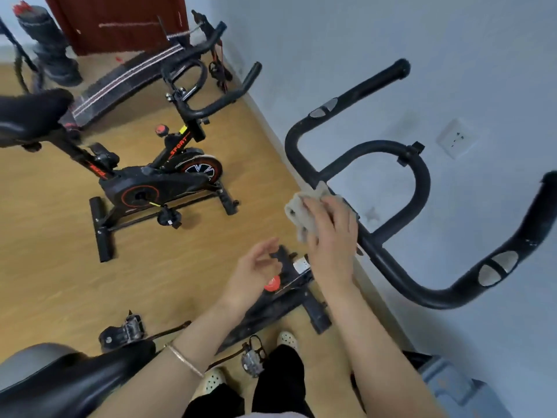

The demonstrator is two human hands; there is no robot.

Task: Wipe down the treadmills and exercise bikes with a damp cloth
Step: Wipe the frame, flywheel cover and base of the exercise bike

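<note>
**Cloth pressed to the handlebar**

Fingers [327,208] of the right hand [331,236] curl over the grey cloth [297,214], pressing it on the near bike's black handlebar [422,182]. At seven o'clock the left hand [253,273] is loose-fingered and holds nothing. Wooden floor [45,236]; pale wall [391,31] at two; second bike [156,182] at ten.

Only legible txt: "SPORT", red caps, on the slanted front frame tube of the far exercise bike [156,179]. Red lettering [98,170] on its rear tube is too blurred to read. White sticker [301,264] on the near bike [385,260] frame is illegible too.
</note>
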